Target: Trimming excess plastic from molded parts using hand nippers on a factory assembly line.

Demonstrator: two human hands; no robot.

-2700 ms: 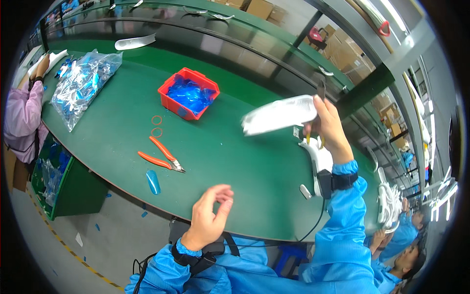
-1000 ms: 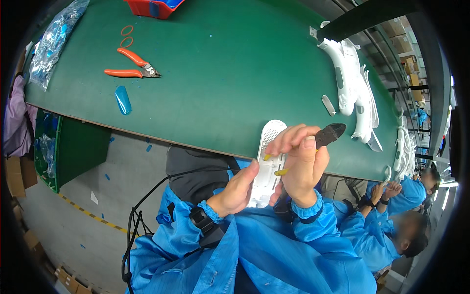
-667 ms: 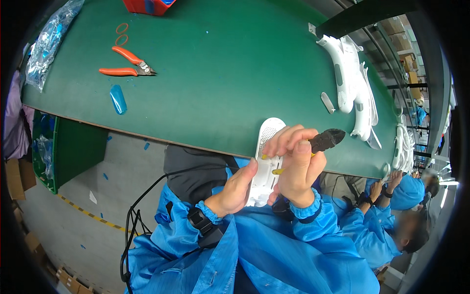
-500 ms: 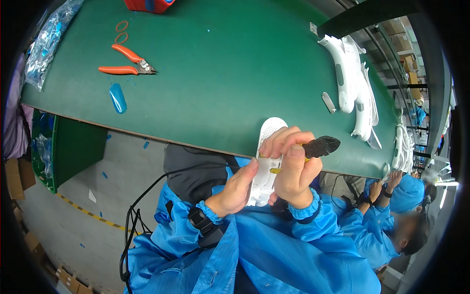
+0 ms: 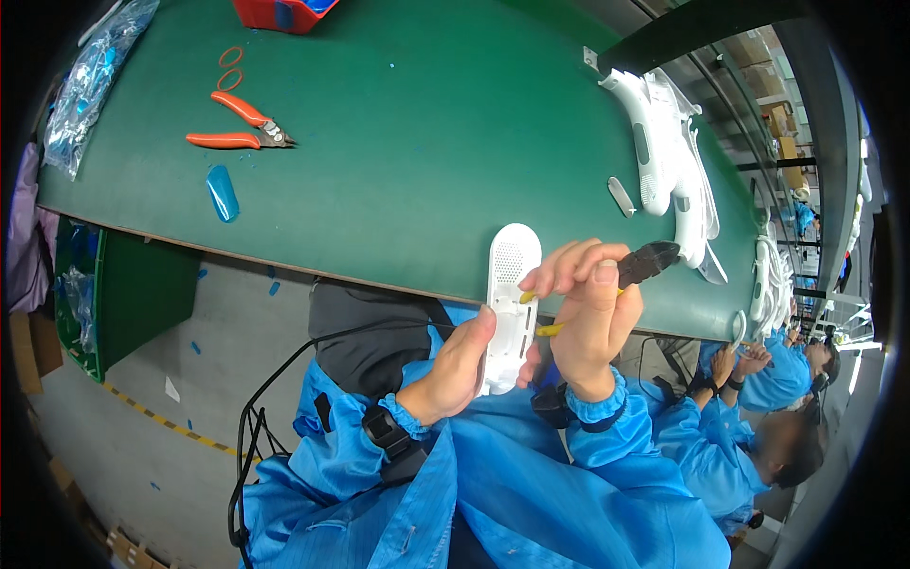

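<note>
A long white plastic shell (image 5: pixel 513 327) with a perforated rounded end is gripped at its lower half by my left hand (image 5: pixel 458 372). Its ribbed inner side faces up, over the table's near edge. My right hand (image 5: pixel 592 318) is closed around yellow-handled pliers (image 5: pixel 650 263); their dark jaws point away from the shell, up and to the right. The yellow handle ends stick out of the fist toward the shell. Whether they touch it I cannot tell. Fingertips show at the shell's right lower edge.
On the green table (image 5: pixel 408 161) lie orange-handled cutters (image 5: pixel 248 128), two red rings (image 5: pixel 230 68), a blue strip (image 5: pixel 223 193) and a small white piece (image 5: pixel 621 197). White shells (image 5: pixel 654 142) are stacked at right, below a dark post (image 5: pixel 701 36). A co-worker (image 5: pixel 725 446) sits at right.
My right hand and the pliers have shifted right, away from the shell, uncovering more of its perforated end. My left hand keeps its hold. The whole view has shifted slightly.
</note>
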